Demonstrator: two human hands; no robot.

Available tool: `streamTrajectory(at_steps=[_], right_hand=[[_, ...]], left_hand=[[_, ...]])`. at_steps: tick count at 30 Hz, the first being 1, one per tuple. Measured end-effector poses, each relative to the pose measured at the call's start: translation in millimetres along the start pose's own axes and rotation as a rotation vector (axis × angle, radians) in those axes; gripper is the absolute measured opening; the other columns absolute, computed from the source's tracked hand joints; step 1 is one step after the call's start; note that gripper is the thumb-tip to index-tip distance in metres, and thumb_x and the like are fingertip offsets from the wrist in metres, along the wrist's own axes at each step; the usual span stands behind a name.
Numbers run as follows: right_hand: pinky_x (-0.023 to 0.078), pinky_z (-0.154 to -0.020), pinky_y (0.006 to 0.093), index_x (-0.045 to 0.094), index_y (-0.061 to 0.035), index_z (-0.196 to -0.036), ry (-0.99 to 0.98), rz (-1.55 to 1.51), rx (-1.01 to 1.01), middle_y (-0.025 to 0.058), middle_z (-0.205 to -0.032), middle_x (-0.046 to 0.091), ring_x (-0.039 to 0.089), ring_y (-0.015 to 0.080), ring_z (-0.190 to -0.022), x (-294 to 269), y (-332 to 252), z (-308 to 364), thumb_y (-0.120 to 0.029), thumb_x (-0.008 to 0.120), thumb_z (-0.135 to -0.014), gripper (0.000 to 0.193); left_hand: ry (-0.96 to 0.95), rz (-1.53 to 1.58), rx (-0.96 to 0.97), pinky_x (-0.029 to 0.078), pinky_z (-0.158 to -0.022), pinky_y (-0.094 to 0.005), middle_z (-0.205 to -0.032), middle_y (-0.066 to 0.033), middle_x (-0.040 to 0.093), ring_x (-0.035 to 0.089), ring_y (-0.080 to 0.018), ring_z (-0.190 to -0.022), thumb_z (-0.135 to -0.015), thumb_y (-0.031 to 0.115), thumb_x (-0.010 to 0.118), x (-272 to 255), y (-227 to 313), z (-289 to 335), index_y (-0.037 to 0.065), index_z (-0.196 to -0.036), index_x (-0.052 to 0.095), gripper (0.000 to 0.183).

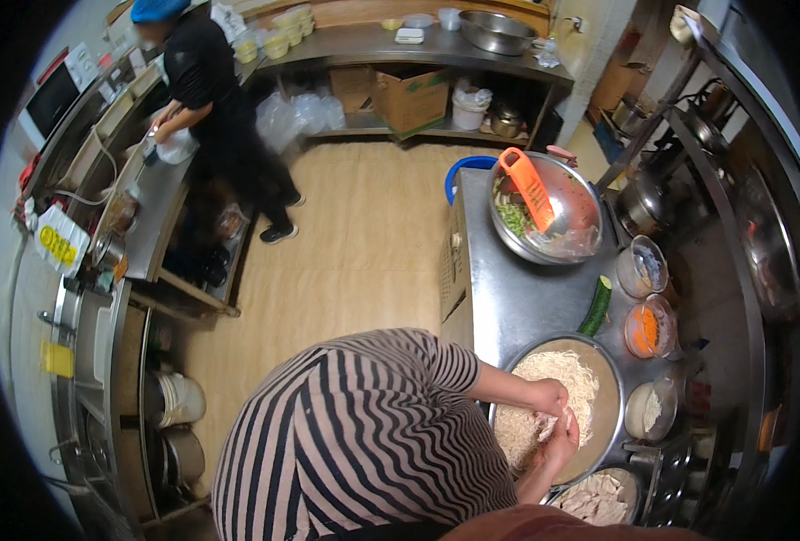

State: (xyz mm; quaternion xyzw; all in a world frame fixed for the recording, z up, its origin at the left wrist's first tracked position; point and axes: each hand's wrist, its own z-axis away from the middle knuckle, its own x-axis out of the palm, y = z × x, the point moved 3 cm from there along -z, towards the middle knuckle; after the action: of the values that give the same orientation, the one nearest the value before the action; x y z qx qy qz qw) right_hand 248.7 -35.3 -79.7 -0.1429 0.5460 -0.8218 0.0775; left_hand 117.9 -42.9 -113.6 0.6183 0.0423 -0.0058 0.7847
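My left hand [548, 395] and my right hand [564, 440] meet over a wide metal bowl [609, 388] on the steel counter at the right. Together they pinch a pale piece of meat [546, 424] between the fingers. The bowl is heaped with pale shredded strands [573, 374]. Just below it, a metal tray [636, 481] holds more pale meat pieces [598, 496]. My striped shirt [355, 442] fills the lower middle and hides my right forearm's start.
Farther along the counter [508, 298] lie a cucumber [595, 307], a tub of orange shreds [648, 329], two more tubs [643, 266] [649, 410], and a big metal bowl [585, 194] holding greens and an orange slicer [528, 185]. A person in black [215, 99] works at the left counter.
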Motion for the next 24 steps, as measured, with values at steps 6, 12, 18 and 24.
streamTrajectory(at_steps=[6, 12, 18, 24], right_hand=[[0.049, -0.076, 0.0296, 0.054, 0.0015, -0.118, 0.085, 0.09, 0.007, 0.0132, -0.108, 0.059, 0.056, 0.0188, -0.091, -10.8, 0.6, -1.7, -0.013, 0.055, -0.091, 0.031], [0.046, -0.072, 0.0276, 0.052, 0.0028, -0.117, -0.051, 0.121, -0.065, 0.0121, -0.102, 0.058, 0.055, 0.0161, -0.085, -10.4, 5.1, -6.3, -0.003, 0.059, -0.086, 0.032], [0.047, -0.07, 0.0279, 0.051, 0.0047, -0.112, 0.066, 0.26, -0.047, 0.0119, -0.095, 0.058, 0.055, 0.0165, -0.081, -6.4, 0.4, -5.8, 0.005, 0.053, -0.083, 0.029], [0.047, -0.068, 0.0274, 0.05, 0.0046, -0.106, -0.07, 0.064, -0.029, 0.0113, -0.092, 0.057, 0.055, 0.0163, -0.079, -7.8, 0.8, -7.7, 0.005, 0.051, -0.083, 0.023]], left_hand=[[0.074, 0.077, 0.057, 0.048, -0.045, -0.0313, -0.063, -0.0087, 0.061, 0.06, -0.0192, -0.055, -0.065, 0.011, 0.07, 5.1, -2.9, -8.1, 0.003, -0.07, 0.062, 0.012], [0.082, 0.142, -0.034, 0.051, -0.046, -0.0318, -0.066, -0.0083, 0.061, 0.062, -0.0188, -0.06, -0.064, 0.004, 0.071, -4.1, 8.5, 6.3, 0.002, -0.07, 0.062, 0.011], [0.005, 0.272, -0.029, 0.052, -0.044, -0.0304, -0.076, -0.0118, 0.062, 0.061, -0.02, -0.062, -0.067, -0.002, 0.071, -3.4, 2.8, 5.7, -0.002, -0.082, 0.062, 0.018], [0.012, 0.322, 0.041, 0.051, -0.044, -0.0295, -0.074, -0.0106, 0.062, 0.061, -0.0187, -0.061, -0.069, -0.006, 0.07, 0.1, -10.6, -6.6, -0.002, -0.083, 0.062, 0.016]])
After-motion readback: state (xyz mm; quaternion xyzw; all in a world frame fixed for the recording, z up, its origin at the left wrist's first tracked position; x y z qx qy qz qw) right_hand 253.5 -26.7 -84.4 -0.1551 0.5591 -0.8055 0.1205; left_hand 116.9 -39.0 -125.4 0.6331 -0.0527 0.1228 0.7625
